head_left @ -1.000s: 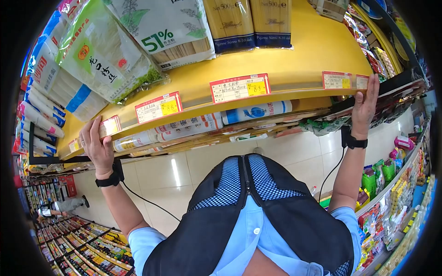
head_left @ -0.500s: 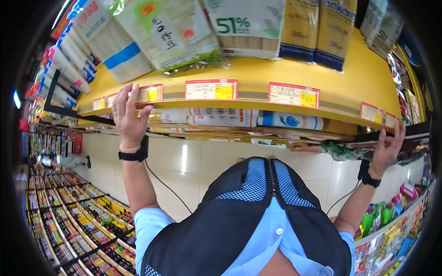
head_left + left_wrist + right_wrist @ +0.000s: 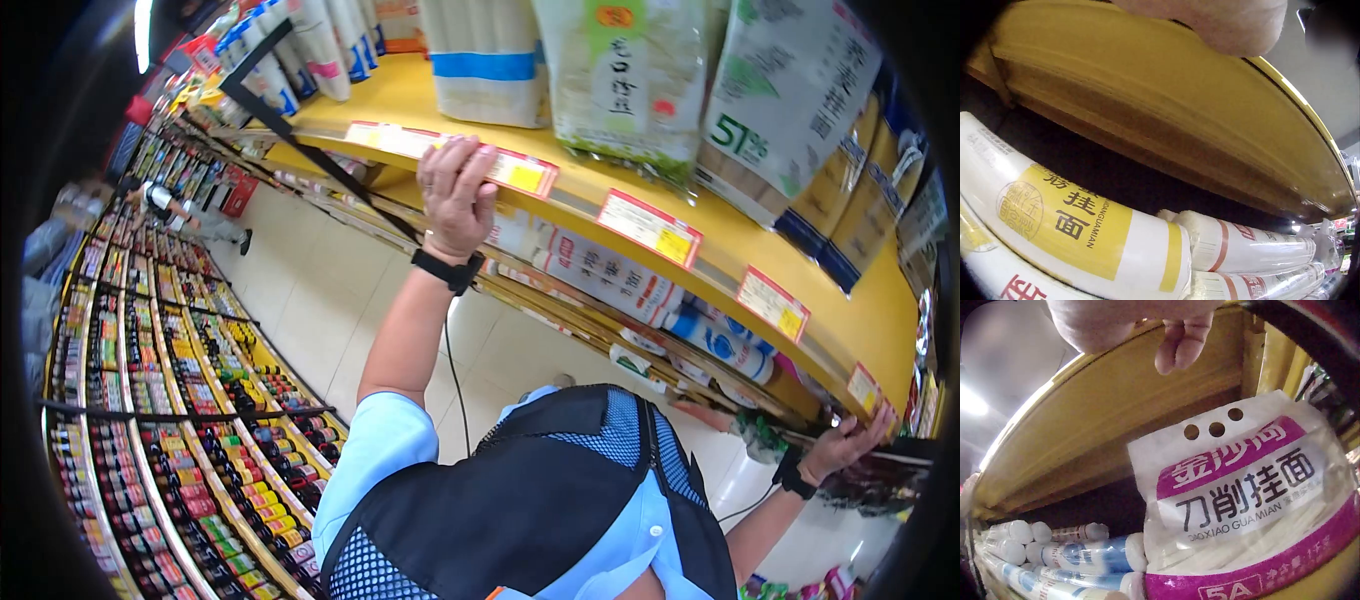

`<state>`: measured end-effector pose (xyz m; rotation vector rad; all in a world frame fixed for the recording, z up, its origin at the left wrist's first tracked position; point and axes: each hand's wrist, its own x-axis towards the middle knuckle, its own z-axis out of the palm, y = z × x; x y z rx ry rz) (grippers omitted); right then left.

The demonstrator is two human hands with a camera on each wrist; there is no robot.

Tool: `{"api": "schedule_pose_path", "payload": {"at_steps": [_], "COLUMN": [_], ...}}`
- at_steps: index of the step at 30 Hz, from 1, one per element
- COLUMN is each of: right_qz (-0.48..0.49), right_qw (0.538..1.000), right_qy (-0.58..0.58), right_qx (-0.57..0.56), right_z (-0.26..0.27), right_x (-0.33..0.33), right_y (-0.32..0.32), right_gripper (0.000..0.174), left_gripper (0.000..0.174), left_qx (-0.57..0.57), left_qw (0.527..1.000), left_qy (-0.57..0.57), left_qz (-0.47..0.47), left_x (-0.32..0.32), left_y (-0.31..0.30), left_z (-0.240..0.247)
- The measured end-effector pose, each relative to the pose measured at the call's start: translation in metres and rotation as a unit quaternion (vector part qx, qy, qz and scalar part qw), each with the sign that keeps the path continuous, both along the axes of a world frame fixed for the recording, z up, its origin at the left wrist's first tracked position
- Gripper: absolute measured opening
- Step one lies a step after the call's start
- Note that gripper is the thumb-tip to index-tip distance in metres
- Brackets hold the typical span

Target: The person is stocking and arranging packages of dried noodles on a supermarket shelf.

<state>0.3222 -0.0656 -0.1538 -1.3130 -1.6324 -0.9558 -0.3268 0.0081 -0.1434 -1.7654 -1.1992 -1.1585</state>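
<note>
My left hand [image 3: 455, 190] is raised to the front edge of a yellow shelf [image 3: 590, 212], fingers lying up against a price tag on its rail. In the left wrist view only the heel of the hand [image 3: 1210, 22] shows above the shelf underside [image 3: 1147, 119], over a white and yellow noodle roll [image 3: 1072, 212]. Far right, my right hand [image 3: 850, 440] holds the same shelf edge. Its fingers [image 3: 1179, 344] curl at the edge [image 3: 1085, 444], above a white and magenta noodle bag [image 3: 1241, 506] and blue-and-white rolls [image 3: 1085, 559].
Big noodle bags [image 3: 620, 80] stand on top of the yellow shelf, rolled noodle packs [image 3: 610, 275] lie below it. Racks of bottles [image 3: 180, 400] line the opposite side of the tiled aisle [image 3: 320, 290]. Another person [image 3: 165, 200] crouches far down the aisle.
The view has swung left and down the aisle. Both hands stay on the shelf edge; the left now sits high in the middle, the right has dropped to the far lower right.
</note>
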Motion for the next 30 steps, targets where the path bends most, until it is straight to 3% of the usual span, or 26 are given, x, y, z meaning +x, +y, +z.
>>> {"api": "schedule_pose_path", "payload": {"at_steps": [4,5,7,11,14,19,30], "right_qz": [-0.024,-0.014,-0.052,-0.045,0.069,-0.002,-0.01], "right_qw": [0.999,0.999,0.998,0.994,0.993,0.981,0.98], "right_qy": [-0.042,0.041,0.039,-0.099,-0.052,-0.084,-0.065], "right_qx": [-0.022,-0.021,-0.012,-0.018,-0.075,-0.177,-0.186], "right_z": [0.011,0.005,0.001,0.02,0.045,0.044,0.042], "right_x": [0.005,-0.003,-0.005,-0.037,-0.099,-0.122,-0.172], "right_y": [-0.01,-0.015,-0.026,-0.031,-0.016,0.007,0.018], "right_gripper": [0.051,0.045,0.042,0.048,0.053,0.07,0.073], "left_gripper": [0.044,0.048,0.049,0.048,0.047,0.047,0.05], "left_qx": [-0.028,-0.05,-0.049,-0.07,-0.092,-0.12,-0.173], "left_qw": [0.999,0.999,0.998,0.996,0.995,0.992,0.979], "left_qy": [0.003,-0.019,-0.009,0.001,-0.016,-0.047,-0.102], "left_qz": [0.021,-0.001,0.028,0.063,0.042,0.003,-0.041], "left_x": [-0.012,-0.022,-0.042,-0.069,-0.079,-0.079,-0.084], "left_y": [-0.009,-0.009,-0.011,-0.013,-0.004,-0.009,-0.012], "left_z": [0.001,-0.002,-0.001,0.016,0.015,0.02,0.025]}}
